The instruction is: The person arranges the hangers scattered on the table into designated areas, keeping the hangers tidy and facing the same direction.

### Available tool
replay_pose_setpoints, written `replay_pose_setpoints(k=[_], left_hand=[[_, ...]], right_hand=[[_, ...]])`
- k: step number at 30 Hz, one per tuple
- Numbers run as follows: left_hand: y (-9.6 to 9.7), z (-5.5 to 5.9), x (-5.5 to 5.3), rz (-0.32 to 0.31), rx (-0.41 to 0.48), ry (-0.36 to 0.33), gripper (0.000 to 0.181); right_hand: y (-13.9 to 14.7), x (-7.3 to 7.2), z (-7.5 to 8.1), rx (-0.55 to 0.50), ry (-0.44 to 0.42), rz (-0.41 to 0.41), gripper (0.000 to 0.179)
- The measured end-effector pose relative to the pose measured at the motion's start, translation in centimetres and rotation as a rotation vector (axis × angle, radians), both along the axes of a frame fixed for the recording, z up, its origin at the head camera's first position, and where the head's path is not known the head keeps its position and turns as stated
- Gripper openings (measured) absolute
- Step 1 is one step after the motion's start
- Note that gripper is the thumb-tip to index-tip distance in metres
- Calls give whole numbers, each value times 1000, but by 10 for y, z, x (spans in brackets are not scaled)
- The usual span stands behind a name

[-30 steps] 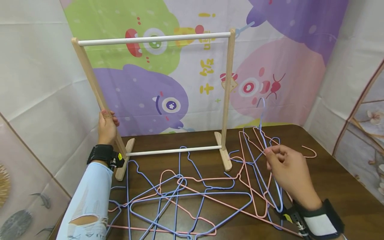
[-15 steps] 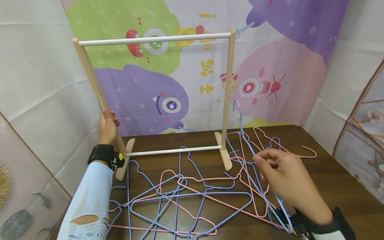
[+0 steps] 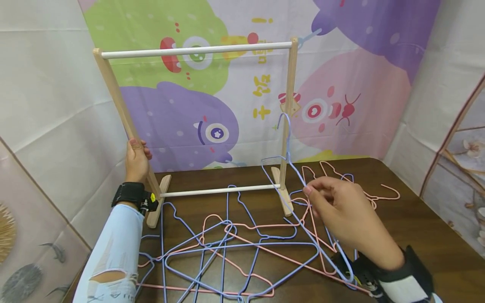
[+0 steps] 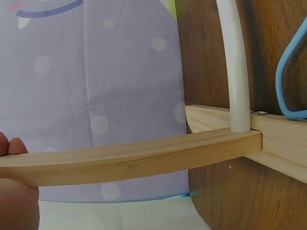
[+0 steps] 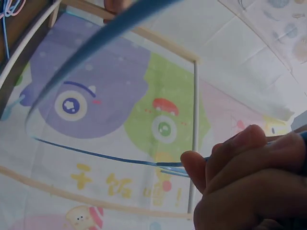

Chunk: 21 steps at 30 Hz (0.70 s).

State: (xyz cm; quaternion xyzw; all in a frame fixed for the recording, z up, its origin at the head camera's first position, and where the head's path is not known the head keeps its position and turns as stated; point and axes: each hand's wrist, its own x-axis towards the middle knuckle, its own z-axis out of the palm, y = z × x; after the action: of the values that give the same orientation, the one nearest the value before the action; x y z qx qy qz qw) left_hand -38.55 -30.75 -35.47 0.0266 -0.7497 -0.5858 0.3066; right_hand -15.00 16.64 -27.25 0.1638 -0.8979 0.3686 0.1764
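Note:
My left hand (image 3: 137,162) grips the left wooden post (image 3: 120,105) of a small clothes rack, partway up. In the left wrist view its fingertips (image 4: 19,203) press both sides of that post (image 4: 124,159). My right hand (image 3: 342,210) pinches a blue clothes hanger (image 3: 297,173) between thumb and fingers, just below its neck. The hook points up and overlaps the rack's right post (image 3: 291,80). In the right wrist view the blue wire stretches away from the right hand (image 5: 254,177). The rack's white top bar (image 3: 197,50) carries no hangers.
Several blue and pink hangers lie tangled on the brown table (image 3: 413,235), including a blue hanger (image 3: 265,243) in front of the rack. A pink hanger (image 3: 390,198) lies at the right. Behind the rack hangs a cartoon-print cloth (image 3: 265,139); white cloth walls (image 3: 49,84) flank the table.
My right hand has moved left with the blue hanger, dipping slightly and then rising. Its hook now stands before the right post. The left hand keeps its hold on the rack.

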Motion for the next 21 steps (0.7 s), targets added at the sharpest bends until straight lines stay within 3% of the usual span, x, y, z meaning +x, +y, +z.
replay_pose_setpoints(k=[8,15,21], left_hand=[[12,16,22,-50,31,-12,37],[1,-2,0,-15,-6,4,49],[-1,0,-3,-21,17,1,42]], right_hand=[[-15,-21,16,60,77,7,16],[-22,-36,35,28,113,21,19],[-28,-46,54,27,144,22,20]])
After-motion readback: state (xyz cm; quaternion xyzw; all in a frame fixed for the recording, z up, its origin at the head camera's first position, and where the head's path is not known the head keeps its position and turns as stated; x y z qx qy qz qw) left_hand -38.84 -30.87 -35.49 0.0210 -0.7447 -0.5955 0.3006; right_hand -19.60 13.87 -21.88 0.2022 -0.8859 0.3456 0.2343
